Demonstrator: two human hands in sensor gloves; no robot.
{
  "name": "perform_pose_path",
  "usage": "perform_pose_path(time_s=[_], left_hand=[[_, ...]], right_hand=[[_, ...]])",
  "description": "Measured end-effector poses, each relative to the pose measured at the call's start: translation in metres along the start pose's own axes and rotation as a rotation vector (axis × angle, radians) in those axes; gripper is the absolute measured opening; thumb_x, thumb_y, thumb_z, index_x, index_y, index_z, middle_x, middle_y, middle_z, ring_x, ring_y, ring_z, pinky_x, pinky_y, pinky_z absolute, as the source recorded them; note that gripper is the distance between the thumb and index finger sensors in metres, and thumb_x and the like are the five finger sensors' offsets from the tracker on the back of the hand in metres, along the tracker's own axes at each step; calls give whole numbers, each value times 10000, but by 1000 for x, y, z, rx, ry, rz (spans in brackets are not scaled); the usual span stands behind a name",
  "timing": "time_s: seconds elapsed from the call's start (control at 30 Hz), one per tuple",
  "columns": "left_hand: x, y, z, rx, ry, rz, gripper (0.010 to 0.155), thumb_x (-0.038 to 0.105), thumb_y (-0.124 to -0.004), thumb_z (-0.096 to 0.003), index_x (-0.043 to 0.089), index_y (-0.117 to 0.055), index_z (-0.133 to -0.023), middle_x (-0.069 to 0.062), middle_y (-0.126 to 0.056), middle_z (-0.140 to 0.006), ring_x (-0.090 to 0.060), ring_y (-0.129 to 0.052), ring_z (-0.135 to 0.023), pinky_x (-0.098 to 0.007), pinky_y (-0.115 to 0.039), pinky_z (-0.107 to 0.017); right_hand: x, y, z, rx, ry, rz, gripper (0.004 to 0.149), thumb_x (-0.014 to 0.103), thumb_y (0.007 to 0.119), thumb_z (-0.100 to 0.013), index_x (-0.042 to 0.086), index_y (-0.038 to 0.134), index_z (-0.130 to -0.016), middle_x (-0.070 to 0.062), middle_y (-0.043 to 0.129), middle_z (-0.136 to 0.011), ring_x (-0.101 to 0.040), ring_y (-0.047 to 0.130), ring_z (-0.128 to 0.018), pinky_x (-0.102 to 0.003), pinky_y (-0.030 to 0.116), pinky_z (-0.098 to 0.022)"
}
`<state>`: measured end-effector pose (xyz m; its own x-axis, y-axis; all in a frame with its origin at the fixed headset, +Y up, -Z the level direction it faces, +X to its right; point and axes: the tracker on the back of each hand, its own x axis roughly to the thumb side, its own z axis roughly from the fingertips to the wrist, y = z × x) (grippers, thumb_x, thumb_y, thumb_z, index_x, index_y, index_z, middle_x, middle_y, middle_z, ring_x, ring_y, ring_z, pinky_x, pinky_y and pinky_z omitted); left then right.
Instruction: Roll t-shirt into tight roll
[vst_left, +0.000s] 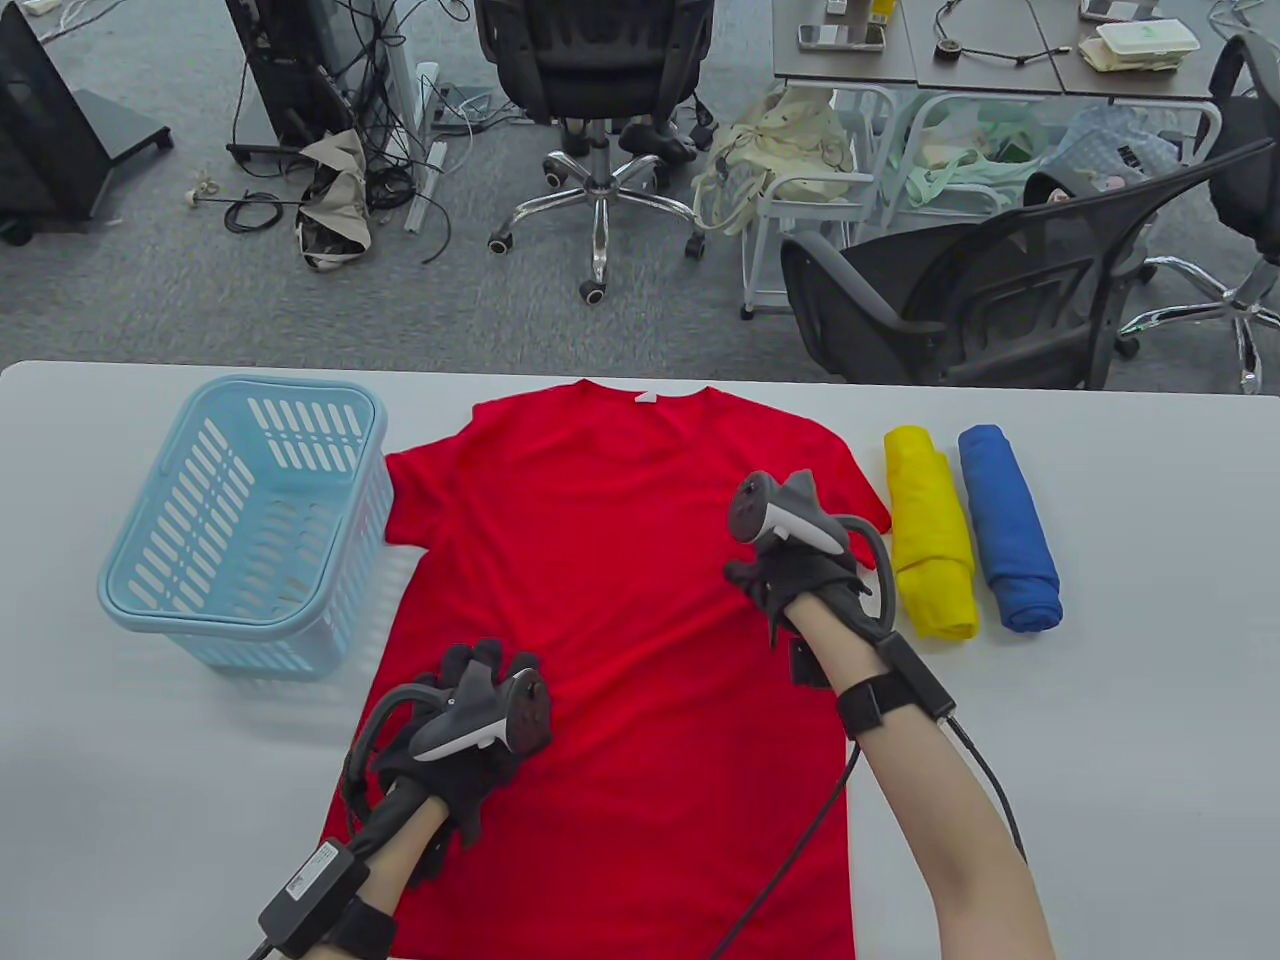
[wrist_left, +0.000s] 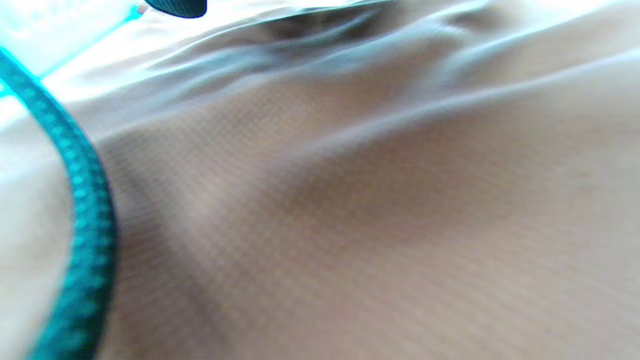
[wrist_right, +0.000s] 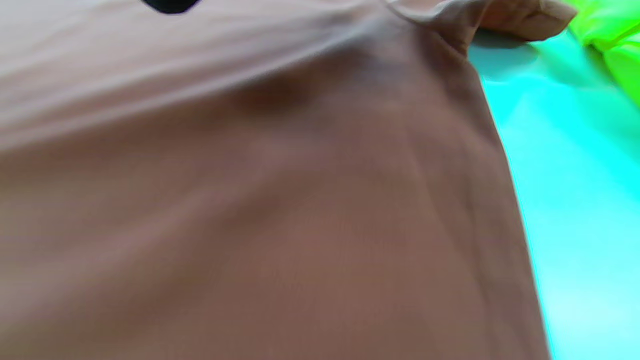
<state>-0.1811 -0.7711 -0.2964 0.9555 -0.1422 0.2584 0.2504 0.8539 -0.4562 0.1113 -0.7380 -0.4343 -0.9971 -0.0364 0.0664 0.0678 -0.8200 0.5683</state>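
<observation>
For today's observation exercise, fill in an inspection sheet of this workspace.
Surface: pale grey table.
Job's things: red t-shirt flat, unrolled.
Clutter: blue basket; yellow roll beside blue roll.
Hands: left hand and right hand over the shirt; grip unclear.
Cables: wrist cable.
Surroundings: office chairs, floor wires.

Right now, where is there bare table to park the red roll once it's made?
Bare table lies right of the blue roll, and near the front edge below the basket. Between the red t-shirt and the yellow roll it's tight.
</observation>
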Motion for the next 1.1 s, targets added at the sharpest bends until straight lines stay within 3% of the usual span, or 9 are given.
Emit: perform_pose_path(time_s=[0.1,0.17,0.43,0.53,0.63,0.77,0.9,1.1], left_hand=[[-7,-2,-1,-15,9,25,759,611,-294,-526,251,-118,-1170,-231,-169,-1245,-525,-317,-1122,-672,-450,-778],[-9,-2,0,-11,14,33,759,610,-296,-526,250,-119,-1170,-232,-165,-1245,-527,-313,-1121,-674,-448,-778],[-6,-6,-3,-33,-14,24,755,613,-300,-527,257,-123,-1169,-219,-163,-1246,-521,-306,-1123,-678,-444,-777],[-3,-6,-4,-35,-25,3,757,613,-297,-527,255,-117,-1169,-219,-154,-1245,-518,-309,-1124,-677,-446,-778],[-1,-6,-5,-42,-31,-5,759,617,-290,-527,258,-84,-1163,-225,-94,-1233,-520,-291,-1126,-676,-442,-782],[1,-7,-5,-44,-38,-19,758,616,-299,-529,255,-88,-1161,-210,-130,-1241,-514,-308,-1126,-673,-452,-780],[-2,1,-1,-23,-54,17,754,609,-319,-534,251,-152,-1175,-221,-211,-1251,-500,-379,-1127,-655,-490,-778],[-15,30,-6,17,-5,46,752,597,-330,-544,241,-146,-1180,-234,-171,-1247,-514,-348,-1129,-659,-485,-778]], right_hand=[[6,16,-1,53,-7,27,851,605,498,-622,48,219,-1202,-311,265,-1189,-558,373,-1087,-605,480,-731],[0,20,-10,83,26,-6,858,604,477,-624,58,134,-1189,-308,132,-1171,-566,253,-1076,-612,427,-739],[-39,9,-42,87,183,-170,810,516,507,-651,141,12,-1171,-207,-37,-1179,-487,38,-1101,-595,262,-777],[-32,10,-32,39,138,-158,783,497,490,-658,135,23,-1172,-213,-34,-1175,-492,35,-1092,-594,262,-772],[-9,18,-4,-31,24,-105,796,525,495,-652,118,65,-1183,-237,22,-1184,-516,109,-1099,-598,307,-765],[13,39,24,3,-64,-37,845,594,498,-627,79,139,-1193,-286,134,-1185,-552,242,-1089,-612,392,-746],[5,55,20,49,-48,6,859,603,494,-618,113,51,-1166,-247,26,-1164,-526,118,-1077,-616,322,-756],[-26,50,8,95,-13,-70,854,571,532,-613,182,-13,-1143,-177,-71,-1155,-477,-3,-1075,-600,245,-772]])
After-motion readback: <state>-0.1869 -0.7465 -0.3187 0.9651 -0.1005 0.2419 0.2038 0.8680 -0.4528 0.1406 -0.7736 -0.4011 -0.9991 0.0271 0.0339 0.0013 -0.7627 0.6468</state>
